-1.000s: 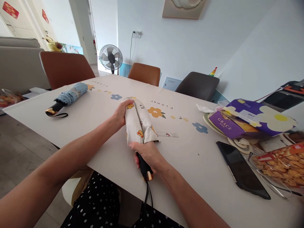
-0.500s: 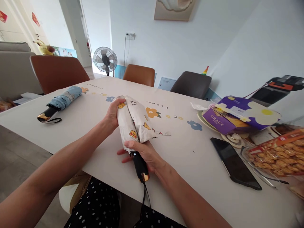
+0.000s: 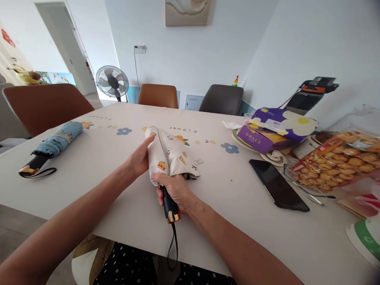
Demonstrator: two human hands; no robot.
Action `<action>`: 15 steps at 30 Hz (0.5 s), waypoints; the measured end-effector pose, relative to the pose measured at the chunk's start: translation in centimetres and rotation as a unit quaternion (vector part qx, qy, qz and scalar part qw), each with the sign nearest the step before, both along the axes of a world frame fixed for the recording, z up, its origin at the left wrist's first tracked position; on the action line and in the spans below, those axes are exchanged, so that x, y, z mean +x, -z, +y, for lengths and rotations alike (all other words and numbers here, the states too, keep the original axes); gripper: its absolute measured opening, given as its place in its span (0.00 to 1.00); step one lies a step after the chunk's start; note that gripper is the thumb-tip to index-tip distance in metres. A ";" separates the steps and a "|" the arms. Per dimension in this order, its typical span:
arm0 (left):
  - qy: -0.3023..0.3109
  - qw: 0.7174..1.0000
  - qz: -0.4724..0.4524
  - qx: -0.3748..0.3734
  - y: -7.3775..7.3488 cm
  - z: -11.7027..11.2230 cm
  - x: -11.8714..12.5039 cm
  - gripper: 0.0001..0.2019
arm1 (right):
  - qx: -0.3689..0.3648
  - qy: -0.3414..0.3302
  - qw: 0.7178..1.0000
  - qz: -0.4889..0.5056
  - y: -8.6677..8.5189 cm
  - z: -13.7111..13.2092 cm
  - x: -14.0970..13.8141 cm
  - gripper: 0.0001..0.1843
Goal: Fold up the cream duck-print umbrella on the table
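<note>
A folded white umbrella (image 3: 175,156) with yellow cartoon prints is held above the table, its black and gold handle pointing toward me. My left hand (image 3: 141,155) grips the canopy along its left side, the thumb lying on the cloth. Lower down, my right hand (image 3: 173,189) is wrapped round the umbrella where canopy meets handle. A loose flap of cloth spreads out to the right of the fold. From the handle's gold end hangs a black wrist strap (image 3: 172,249). At the left of the table lies a light blue folded umbrella (image 3: 61,139), touched by neither hand.
The white table (image 3: 213,221) carries a black phone (image 3: 279,185), glasses (image 3: 308,188), a purple box (image 3: 255,136) and a container of cookies (image 3: 338,154) on the right. Chairs (image 3: 158,95) line the far side, with a fan (image 3: 113,81) behind.
My right hand's fingers have closed round the umbrella's neck, where they were partly spread before. The cloth flap fans wider to the right. The view has turned somewhat to the right.
</note>
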State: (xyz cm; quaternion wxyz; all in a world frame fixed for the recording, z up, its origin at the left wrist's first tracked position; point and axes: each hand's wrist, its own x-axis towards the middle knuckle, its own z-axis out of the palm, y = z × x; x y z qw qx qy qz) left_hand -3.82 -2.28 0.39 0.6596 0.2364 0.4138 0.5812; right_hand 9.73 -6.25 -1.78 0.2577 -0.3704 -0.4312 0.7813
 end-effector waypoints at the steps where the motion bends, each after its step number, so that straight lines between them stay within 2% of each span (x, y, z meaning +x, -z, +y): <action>1: 0.019 1.000 -0.006 -0.009 0.1 -0.1 0.3 0.23 | -0.007 0.001 1.000 0.003 -0.1 0.1 0.1 0.11; 6: 0.048 0.995 -0.029 -0.084 0.9 -0.4 0.9 0.22 | -0.046 0.015 0.998 0.047 -0.3 0.2 0.1 0.17; 11: 0.049 0.994 -0.035 -0.092 1.1 -0.4 1.0 0.19 | -0.058 0.000 0.994 0.097 -0.1 0.1 -0.2 0.22; 13: 0.061 0.994 -0.013 -0.088 1.2 -0.3 0.8 0.18 | -0.061 0.010 0.994 0.096 -0.1 0.1 -0.3 0.24; 15: 0.059 0.993 0.054 -0.081 1.3 -0.1 0.4 0.19 | -0.064 0.031 0.993 0.091 0.0 0.3 -0.3 0.24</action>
